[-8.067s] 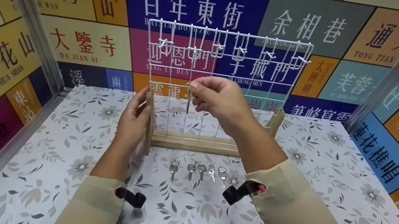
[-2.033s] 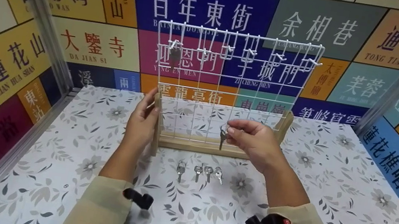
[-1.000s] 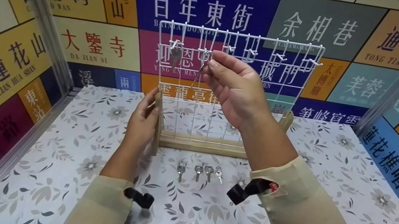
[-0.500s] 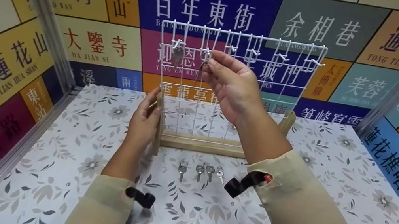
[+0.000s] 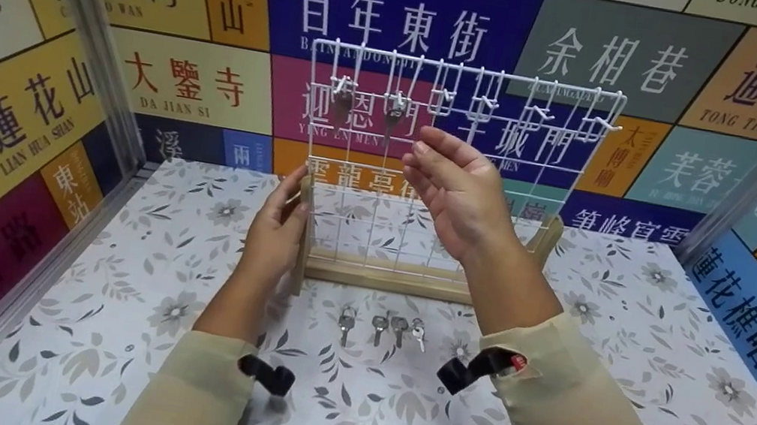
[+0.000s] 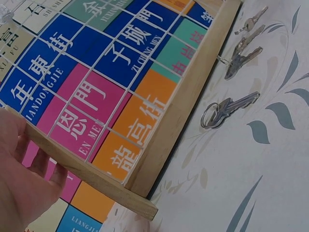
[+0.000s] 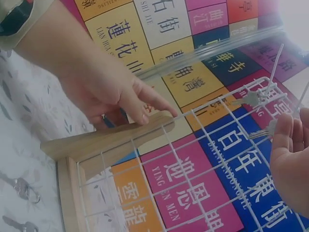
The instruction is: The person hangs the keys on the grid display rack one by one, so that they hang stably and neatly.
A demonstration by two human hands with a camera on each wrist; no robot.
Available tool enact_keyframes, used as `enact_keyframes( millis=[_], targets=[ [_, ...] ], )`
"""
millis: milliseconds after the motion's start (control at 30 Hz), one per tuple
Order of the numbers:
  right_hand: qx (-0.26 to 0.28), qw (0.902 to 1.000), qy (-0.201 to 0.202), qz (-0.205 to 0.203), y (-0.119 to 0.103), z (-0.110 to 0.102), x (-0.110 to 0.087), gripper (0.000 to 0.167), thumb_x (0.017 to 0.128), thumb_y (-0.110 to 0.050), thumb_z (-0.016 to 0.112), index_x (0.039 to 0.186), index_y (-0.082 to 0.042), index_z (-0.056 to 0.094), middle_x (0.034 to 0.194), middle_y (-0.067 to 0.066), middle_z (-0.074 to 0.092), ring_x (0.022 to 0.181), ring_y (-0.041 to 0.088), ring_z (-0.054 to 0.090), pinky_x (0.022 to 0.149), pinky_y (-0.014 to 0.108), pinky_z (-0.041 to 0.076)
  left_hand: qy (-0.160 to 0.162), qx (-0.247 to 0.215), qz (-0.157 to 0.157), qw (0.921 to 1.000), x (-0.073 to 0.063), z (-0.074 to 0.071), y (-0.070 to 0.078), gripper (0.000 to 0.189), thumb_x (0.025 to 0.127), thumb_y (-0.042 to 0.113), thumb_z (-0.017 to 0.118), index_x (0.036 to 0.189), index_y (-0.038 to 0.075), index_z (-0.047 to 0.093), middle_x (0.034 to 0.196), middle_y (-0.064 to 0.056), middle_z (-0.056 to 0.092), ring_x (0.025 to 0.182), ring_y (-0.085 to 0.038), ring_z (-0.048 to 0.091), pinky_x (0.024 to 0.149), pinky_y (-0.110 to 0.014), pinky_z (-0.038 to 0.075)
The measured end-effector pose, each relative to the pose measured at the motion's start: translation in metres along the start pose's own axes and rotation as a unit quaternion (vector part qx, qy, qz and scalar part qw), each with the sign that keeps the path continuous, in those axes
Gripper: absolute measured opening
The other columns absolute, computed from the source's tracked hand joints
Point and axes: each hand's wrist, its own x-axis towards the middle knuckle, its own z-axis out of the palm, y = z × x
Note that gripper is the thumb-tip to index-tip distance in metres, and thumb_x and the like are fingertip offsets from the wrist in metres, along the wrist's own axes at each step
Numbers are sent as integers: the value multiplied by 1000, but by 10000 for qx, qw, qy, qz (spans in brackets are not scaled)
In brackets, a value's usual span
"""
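Observation:
A white wire grid rack on a wooden base [image 5: 376,278] stands upright before me. My left hand [image 5: 275,234] holds its left wooden side post [image 6: 91,166], thumb in front and fingers behind. One key [image 5: 342,104] hangs from the leftmost hook and another key [image 5: 395,115] from the hook beside it. Just right of and below that second key, my right hand [image 5: 461,195] is raised with loosely bent fingers and nothing between them. On the table in front of the rack lie several more keys with rings, the leftmost key [image 5: 345,325] a little apart from the others.
More white hooks [image 5: 485,105] without keys line the rack's top toward the right. The patterned tabletop [image 5: 347,413] spreads around the rack. Behind it stands a wall of coloured name panels [image 5: 396,6], with a clear upright post [image 5: 85,29] at the left.
My right hand has hung one key on the leftmost hook, taken another from the table, hung it on the second hook and let go, drawing back right. The left hand stays on the post.

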Motion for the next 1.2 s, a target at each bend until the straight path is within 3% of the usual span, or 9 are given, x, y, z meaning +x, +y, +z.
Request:
enact_keyframes(
  millis=[367,633,833,1033,1200],
  targets=[
    [-385,9991,-11,-170,26,-45,-18,19,102,1,69,120,-6,71,106,6,72,97,18,75,96,29,65,-50,-48,-42,10000,-1,1,2,58,113,22,54,150,66,43,173,11,39,161,-23,39,130,-52,39],
    [-560,9984,119,-6,47,-76,-32,27,102,-1,69,129,-1,67,107,4,72,98,18,75,97,30,65,-53,-90,49,9999,-1,-1,-1,59,113,21,53,149,67,44,172,12,40,160,-22,40,129,-49,41],
    [-936,9955,54,131,57,-95,-37,23,101,-4,72,123,-7,72,108,3,71,99,19,74,96,33,65,-64,-88,135,9999,0,-1,-3,59,113,22,54,148,67,44,171,12,41,160,-22,40,130,-47,40],
    [-1768,9806,-209,821,75,-124,-37,28,100,-8,75,127,-5,71,108,-1,72,96,16,75,87,32,66,-61,-15,148,9999,0,-1,-3,57,113,23,53,155,60,42,172,13,39,161,-24,38,131,-48,38],
    [-2256,9625,-391,1453,100,-151,-31,36,95,-9,80,130,-4,73,109,0,77,93,13,75,83,28,66,-39,22,55,10000,-1,-2,-2,56,113,25,54,150,66,43,172,13,39,161,-23,39,131,-49,38]
  ],
)
